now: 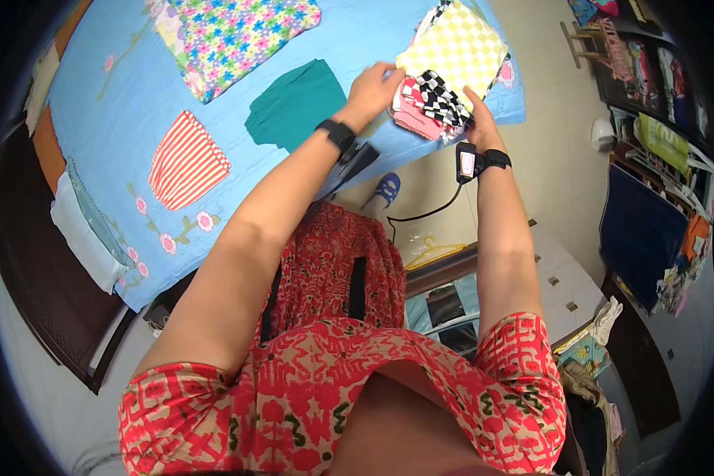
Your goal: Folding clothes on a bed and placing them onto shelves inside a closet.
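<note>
A stack of folded cloth lies near the bed's right end, with a yellow-and-white checked cloth (455, 47) on top. Below its near edge show a black-and-white checked cloth (441, 98) and a pink cloth (417, 119). My left hand (376, 89) is at the stack's left side, its fingertips near the yellow cloth's edge; whether it grips is unclear. My right hand (482, 122) is against the stack's right side, thumb up, fingers partly hidden. To the left, a folded green cloth (303, 104) and a red-and-white striped cloth (188, 160) lie flat.
A flowered pillow (238, 35) lies on the blue bedspread (125, 113). A light blue pillow (86, 229) is at the left edge. A yellow hanger (434, 253) rests near my right forearm. A black cable hangs from my right wrist device. Crowded shelves stand at right.
</note>
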Demonstrator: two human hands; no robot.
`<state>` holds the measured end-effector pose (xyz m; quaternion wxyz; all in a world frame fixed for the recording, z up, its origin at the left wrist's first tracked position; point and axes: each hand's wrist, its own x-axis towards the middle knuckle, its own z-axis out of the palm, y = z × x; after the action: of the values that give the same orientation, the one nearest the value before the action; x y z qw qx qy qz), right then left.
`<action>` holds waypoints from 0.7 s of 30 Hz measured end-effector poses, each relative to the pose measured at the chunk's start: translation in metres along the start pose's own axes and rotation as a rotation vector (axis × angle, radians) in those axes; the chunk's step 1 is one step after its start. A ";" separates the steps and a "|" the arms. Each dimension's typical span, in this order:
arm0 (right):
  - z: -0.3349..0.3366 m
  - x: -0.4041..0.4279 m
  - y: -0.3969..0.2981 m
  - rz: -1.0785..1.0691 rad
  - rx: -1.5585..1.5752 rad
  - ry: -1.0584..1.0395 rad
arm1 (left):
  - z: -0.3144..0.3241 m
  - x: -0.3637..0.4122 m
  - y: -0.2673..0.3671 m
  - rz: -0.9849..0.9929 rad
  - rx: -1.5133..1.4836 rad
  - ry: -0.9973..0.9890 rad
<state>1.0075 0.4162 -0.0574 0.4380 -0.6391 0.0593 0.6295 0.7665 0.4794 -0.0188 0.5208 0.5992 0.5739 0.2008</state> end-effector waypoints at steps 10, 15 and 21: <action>-0.018 -0.009 0.008 -0.098 -0.087 -0.102 | 0.053 0.031 0.026 0.589 0.483 -0.339; -0.015 -0.016 0.011 -0.047 0.065 -0.172 | 0.048 0.018 0.041 0.705 0.640 -0.307; 0.007 -0.062 0.021 -0.074 0.163 -0.202 | 0.021 0.000 0.070 0.683 0.579 -0.332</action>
<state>0.9763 0.3782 -0.0133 0.5150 -0.5365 0.0421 0.6672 0.8171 0.4850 0.0331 0.3214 0.8980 0.2855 0.0937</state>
